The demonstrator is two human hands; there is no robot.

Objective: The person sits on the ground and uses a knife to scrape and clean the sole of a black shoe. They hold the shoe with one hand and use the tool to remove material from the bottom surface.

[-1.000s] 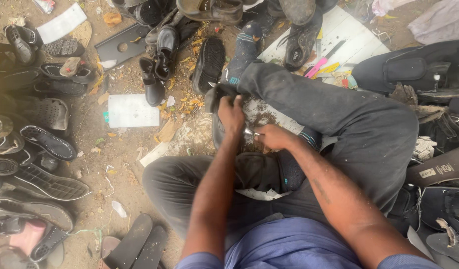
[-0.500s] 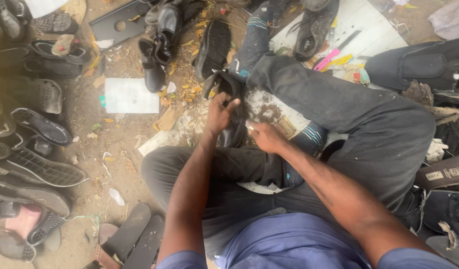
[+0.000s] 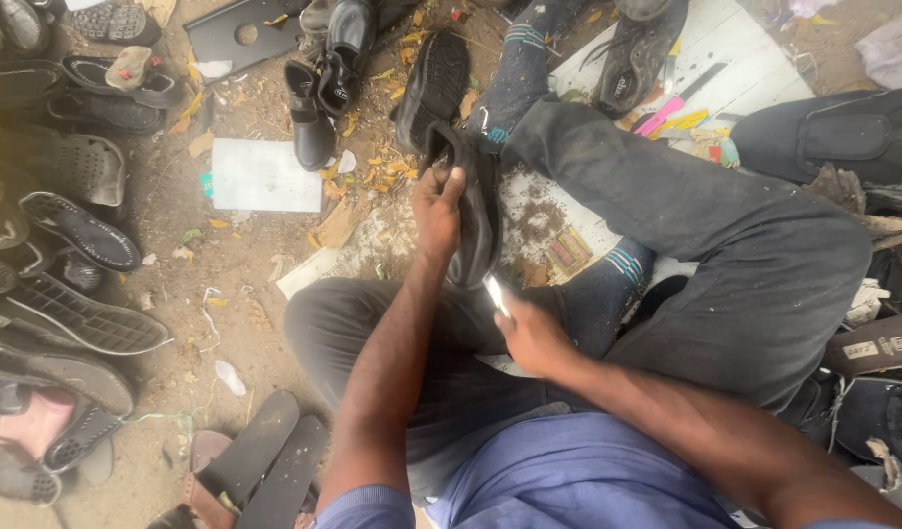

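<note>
- Your left hand (image 3: 439,211) grips a dark shoe (image 3: 475,211) by its upper edge, fingers curled shut around it, holding it up over your crossed legs near your outstretched knee.
- Your right hand (image 3: 531,333) is closed around a small pale blade or tool (image 3: 496,294), its tip touching the lower end of the shoe.
- The risk I judge greatest: the tool's tip points up toward your left wrist, so a slip along the shoe could drive it into your forearm or your trouser leg just below.
- The shoe hangs from one hand with nothing under it; hard pressure from the tool could twist it out of your grip.
- You are sitting on bare dirt ground (image 3: 226,264), scattered with dry yellow leaves, scraps and bits of paper.
- A flat white sheet (image 3: 260,174) lies on the ground to your left, well apart from your hands.
- Worn sandals and soles (image 3: 69,235) are piled along the left side; black shoes (image 3: 324,88) stand beyond the sheet.
- A white board (image 3: 735,49) with pink and yellow items lies beyond your right leg; dark bags (image 3: 833,132) sit at the right.
</note>
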